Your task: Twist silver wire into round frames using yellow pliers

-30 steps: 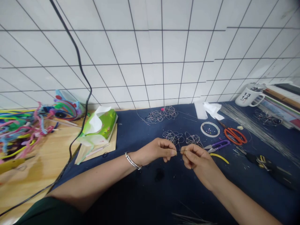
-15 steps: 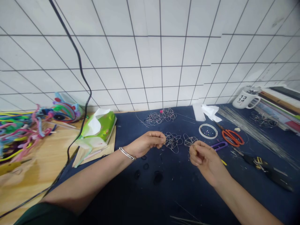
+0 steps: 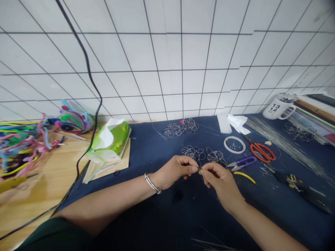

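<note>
My left hand (image 3: 180, 170) is closed in a pinch, thumb against forefinger. It meets the fingertips of my right hand (image 3: 216, 176), which is pinched too. A thin, dark bit shows between the fingertips, too small to name. Just behind my left hand lies a tangle of looped wire (image 3: 193, 152) on the dark blue cloth (image 3: 157, 216). A second wire tangle (image 3: 215, 156) lies behind my right hand. Beside that hand are snips with a purple handle (image 3: 243, 162) and a yellow curved handle (image 3: 246, 176), its other end hidden by the hand.
Two more wire tangles (image 3: 180, 128) lie near the tiled wall. Rightward are a round bead dish (image 3: 244, 146), orange scissors (image 3: 262, 152), black pliers (image 3: 300, 186), straight wires (image 3: 285, 141) and a white mug (image 3: 278, 107). On the left are tissues (image 3: 112, 139), a black cable (image 3: 97, 115) and pipe cleaners (image 3: 23, 150).
My hands have come together from apart: the left moved right and down, the right slightly left. Snips and the yellow handle show more fully beside my right hand.
</note>
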Demonstrator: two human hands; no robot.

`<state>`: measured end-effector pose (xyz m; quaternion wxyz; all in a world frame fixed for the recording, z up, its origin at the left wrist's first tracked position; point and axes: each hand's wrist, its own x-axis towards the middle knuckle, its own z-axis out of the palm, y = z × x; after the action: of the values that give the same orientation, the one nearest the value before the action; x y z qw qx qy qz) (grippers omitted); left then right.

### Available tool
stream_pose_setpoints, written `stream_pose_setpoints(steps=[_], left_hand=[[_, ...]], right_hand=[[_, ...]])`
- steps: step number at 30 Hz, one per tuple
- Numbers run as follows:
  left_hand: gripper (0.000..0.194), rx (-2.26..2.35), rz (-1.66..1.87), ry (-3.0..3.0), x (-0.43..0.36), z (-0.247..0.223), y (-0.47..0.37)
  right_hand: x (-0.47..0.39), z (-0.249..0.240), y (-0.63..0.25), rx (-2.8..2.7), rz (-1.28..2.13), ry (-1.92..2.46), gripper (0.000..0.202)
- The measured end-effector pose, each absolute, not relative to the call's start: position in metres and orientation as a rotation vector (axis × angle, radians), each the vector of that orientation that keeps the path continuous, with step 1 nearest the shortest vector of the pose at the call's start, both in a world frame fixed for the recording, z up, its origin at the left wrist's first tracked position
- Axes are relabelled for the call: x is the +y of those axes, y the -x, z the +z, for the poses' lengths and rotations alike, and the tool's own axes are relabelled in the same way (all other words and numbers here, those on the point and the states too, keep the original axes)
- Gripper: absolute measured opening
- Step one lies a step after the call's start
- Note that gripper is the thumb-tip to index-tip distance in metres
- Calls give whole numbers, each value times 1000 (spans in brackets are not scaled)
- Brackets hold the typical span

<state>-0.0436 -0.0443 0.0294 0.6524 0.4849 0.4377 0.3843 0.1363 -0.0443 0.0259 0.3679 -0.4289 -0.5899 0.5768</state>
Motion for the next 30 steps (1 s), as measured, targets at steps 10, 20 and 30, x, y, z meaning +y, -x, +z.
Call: stream_pose_setpoints(steps=[10,20,30], left_hand=[[20,1238,1030,-1434,-42,39,50],[20,876,1182,-978,-49,40,36],[18,898,1212,-880,-50,38,35]], right_hand=[[-44,19,-137,-1538,1467,1254,24],[-51,22,-129,-1760,1367,1155,18],[-51,31,-130,-1732,1279,1216,18]])
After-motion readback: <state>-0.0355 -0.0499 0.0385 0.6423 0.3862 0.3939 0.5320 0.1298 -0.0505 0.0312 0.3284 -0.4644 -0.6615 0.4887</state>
